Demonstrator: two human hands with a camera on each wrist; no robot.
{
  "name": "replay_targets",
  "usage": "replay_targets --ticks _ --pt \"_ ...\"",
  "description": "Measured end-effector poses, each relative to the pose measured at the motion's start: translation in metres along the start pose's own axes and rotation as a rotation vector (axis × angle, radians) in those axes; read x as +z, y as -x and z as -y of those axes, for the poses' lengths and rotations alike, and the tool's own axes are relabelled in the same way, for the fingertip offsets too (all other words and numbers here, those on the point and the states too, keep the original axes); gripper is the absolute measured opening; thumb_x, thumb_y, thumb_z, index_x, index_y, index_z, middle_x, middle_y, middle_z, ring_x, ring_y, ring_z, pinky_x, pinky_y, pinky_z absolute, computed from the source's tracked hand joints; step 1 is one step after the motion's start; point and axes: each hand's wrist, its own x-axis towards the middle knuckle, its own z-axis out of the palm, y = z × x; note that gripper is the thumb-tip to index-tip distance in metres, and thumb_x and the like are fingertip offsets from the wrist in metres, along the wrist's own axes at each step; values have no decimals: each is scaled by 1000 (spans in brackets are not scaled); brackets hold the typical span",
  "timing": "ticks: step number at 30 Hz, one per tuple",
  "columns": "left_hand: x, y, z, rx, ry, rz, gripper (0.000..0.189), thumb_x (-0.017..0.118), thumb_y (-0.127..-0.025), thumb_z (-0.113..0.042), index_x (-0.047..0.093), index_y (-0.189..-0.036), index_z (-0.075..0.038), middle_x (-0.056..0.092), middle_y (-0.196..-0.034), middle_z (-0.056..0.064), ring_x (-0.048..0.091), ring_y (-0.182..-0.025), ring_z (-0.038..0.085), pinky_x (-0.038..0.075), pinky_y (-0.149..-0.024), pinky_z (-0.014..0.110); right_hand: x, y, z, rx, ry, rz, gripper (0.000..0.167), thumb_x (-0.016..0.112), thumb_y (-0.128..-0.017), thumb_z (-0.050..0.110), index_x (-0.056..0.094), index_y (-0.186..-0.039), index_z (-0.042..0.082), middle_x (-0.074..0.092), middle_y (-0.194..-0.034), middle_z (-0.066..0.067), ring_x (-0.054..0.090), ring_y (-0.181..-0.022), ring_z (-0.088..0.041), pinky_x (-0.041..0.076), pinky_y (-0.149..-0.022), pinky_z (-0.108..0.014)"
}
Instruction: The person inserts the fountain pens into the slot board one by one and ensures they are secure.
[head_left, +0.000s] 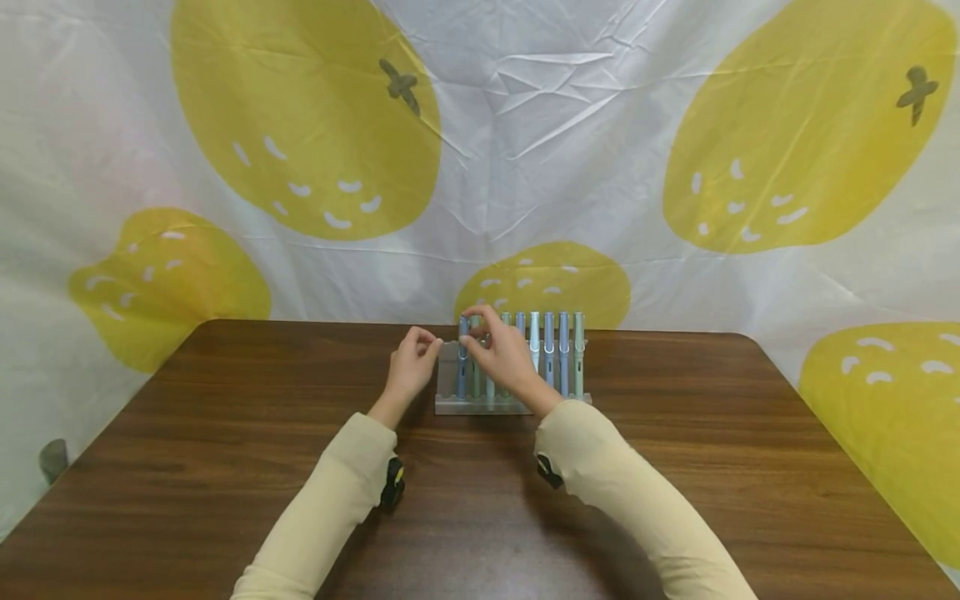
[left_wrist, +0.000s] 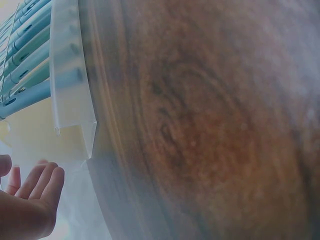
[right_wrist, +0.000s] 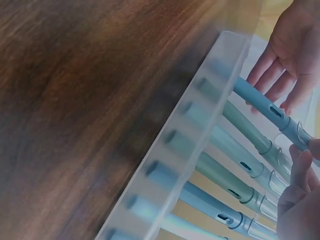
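Note:
A clear pen stand holds a row of blue and green fountain pens, leaning upright with their caps at the top. My right hand pinches the cap of the leftmost blue pen between thumb and fingers; that pen's lower end is at the front ledge of the stand. Just left of the stand is my left hand, its fingers relaxed and holding nothing. In the left wrist view, the left hand appears beside the stand's end, apart from it. My right hand hides part of the middle pens in the head view.
The stand is near the far edge of a brown wooden table. Behind it hangs a white cloth printed with yellow lemons. A grey rounded object shows beyond the table's left edge.

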Motion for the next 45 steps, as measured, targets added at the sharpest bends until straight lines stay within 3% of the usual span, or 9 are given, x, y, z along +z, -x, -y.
replay_targets --ticks 6,13,31,45 --pt "0 0 0 0 -3 1 17 53 -89 -19 50 -92 -3 62 -97 18 57 -94 29 42 -78 41 0 -2 -1 -3 79 40 34 61 -84 18 49 -115 12 64 -82 0 42 -43 -9 32 -37 -24" --pt "0 0 1 2 -6 4 17 52 -89 -20 51 -92 -3 62 -98 18 57 -95 29 42 -78 41 -1 -3 -5 20 166 116 45 63 -82 21 45 -122 16 52 -67 6 42 -46 -9 34 -39 -24" --pt "-1 0 1 -4 -11 5 18 52 -89 -21 51 -93 -3 62 -99 18 56 -95 30 41 -79 42 -2 -9 -2 171 158 228 53 63 -82 21 39 -129 19 51 -62 4 47 -48 -12 38 -42 -26" --pt "-1 0 -1 -20 -7 9 17 52 -89 -20 51 -93 -4 62 -98 18 56 -95 30 42 -78 42 -1 -13 1 200 187 255 53 64 -81 20 40 -128 18 51 -62 4 48 -49 -12 38 -42 -26"
